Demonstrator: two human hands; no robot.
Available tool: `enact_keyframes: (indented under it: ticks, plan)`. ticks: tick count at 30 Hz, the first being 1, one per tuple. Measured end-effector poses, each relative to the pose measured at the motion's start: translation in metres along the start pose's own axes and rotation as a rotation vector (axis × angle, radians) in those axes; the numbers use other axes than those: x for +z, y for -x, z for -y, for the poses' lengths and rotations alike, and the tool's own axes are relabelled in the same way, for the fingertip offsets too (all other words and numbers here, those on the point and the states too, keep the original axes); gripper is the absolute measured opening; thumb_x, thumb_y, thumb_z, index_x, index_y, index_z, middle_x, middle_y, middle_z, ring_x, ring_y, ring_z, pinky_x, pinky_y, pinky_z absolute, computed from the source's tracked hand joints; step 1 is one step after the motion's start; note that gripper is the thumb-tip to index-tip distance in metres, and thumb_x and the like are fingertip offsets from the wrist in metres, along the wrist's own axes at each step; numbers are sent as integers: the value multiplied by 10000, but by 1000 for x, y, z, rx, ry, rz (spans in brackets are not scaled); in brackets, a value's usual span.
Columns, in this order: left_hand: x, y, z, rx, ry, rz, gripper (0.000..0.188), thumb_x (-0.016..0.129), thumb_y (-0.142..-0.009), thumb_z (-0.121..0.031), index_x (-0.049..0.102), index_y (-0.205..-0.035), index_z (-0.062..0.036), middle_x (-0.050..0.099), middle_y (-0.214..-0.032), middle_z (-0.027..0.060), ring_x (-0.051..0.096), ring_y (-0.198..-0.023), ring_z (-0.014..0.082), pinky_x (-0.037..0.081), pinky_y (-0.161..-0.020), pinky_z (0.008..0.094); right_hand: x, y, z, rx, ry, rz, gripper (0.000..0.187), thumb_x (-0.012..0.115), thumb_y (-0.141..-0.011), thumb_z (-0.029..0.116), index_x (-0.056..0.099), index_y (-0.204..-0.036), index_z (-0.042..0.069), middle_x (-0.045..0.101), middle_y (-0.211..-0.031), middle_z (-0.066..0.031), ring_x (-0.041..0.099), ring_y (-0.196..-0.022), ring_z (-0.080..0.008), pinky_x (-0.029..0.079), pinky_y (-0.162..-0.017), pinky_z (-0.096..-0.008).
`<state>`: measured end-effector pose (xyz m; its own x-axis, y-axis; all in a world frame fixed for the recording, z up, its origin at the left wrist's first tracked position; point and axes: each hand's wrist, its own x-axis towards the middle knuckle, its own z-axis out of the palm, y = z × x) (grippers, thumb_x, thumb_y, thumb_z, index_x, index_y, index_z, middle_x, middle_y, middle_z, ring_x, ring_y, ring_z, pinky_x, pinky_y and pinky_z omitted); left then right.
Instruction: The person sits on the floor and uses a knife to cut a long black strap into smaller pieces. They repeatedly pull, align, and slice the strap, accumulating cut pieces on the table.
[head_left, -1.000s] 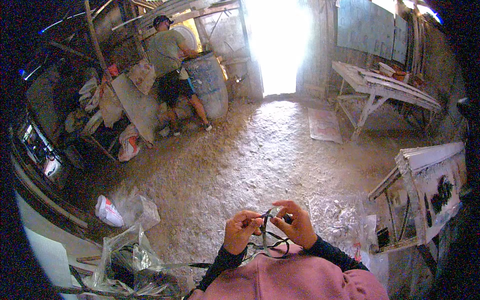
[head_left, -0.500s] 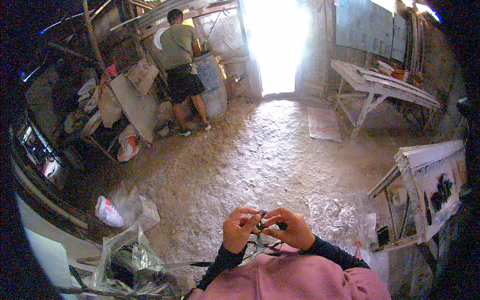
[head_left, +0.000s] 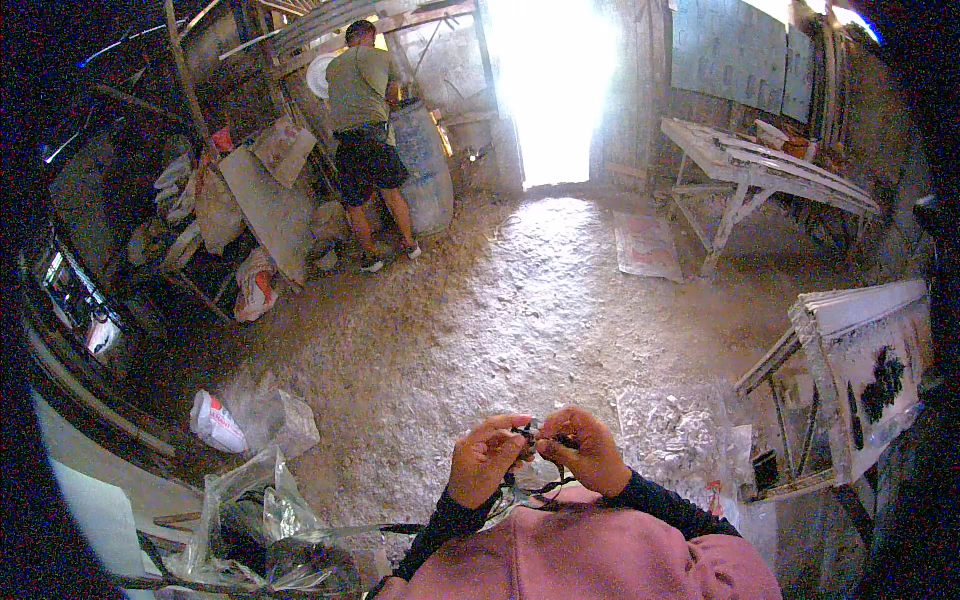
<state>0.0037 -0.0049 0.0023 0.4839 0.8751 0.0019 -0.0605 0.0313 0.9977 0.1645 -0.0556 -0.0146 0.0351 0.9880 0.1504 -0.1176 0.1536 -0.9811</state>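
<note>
In front of my chest, both hands meet over a small black object [head_left: 525,434], too small to name, with thin black straps or cords [head_left: 548,490] hanging below it. My left hand [head_left: 480,464] pinches it between thumb and forefinger. Close beside, my right hand [head_left: 588,454] is closed, its thumb and fingertips pressed together at the object's right side. Fingers cover much of the object. Black sleeves reach both wrists.
Clear plastic bags [head_left: 262,515] lie at lower left, near a white-and-red sack [head_left: 218,424]. A wooden stand [head_left: 860,385] and a long bench [head_left: 770,170] are on the right. Another person [head_left: 365,120] leans over a blue drum [head_left: 422,170] near the bright doorway.
My right hand's fingers have curled in more tightly, and my left hand has turned slightly around the small object. The other person has straightened a little and shifted right.
</note>
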Motion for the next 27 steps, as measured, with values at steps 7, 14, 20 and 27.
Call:
enact_keyframes:
  ticks: [7, 14, 20, 27]
  plan:
    - [-1, -7, 1, 327, -399, 38, 374, 721, -704, -113, 604, -1059, -103, 532, -778, -4, 502, -639, 65, 426, -512, 194, -1, 0, -5, 15, -70, 11, 120, 580, -813, -13, 529, -913, 30, 589, -896, -34, 566, -849, -106, 472, -744, -241]
    - [4, -6, 3, 304, -381, -99, 255, 780, -633, -128, 611, -814, -68, 519, -770, 1, 458, -547, 48, 382, -446, 189, 0, 1, 8, 57, 18, 31, 103, 579, -831, 53, 602, -925, 16, 623, -872, -41, 569, -824, -104, 467, -733, -235]
    - [-1, -5, 4, 411, -474, -98, 241, 795, -616, -157, 598, -719, -66, 493, -717, 7, 439, -509, 53, 340, -423, 203, -1, 2, 17, 42, -7, 70, 126, 621, -812, 92, 616, -905, 7, 618, -840, -32, 562, -794, -85, 460, -702, -214]
    - [-7, -7, 8, 405, -503, -45, 277, 786, -633, -208, 589, -782, -83, 513, -783, 24, 489, -612, 97, 401, -509, 237, -2, 1, 16, 112, 58, 61, 130, 648, -792, 123, 627, -870, 22, 611, -730, -7, 545, -662, -74, 463, -603, -234]
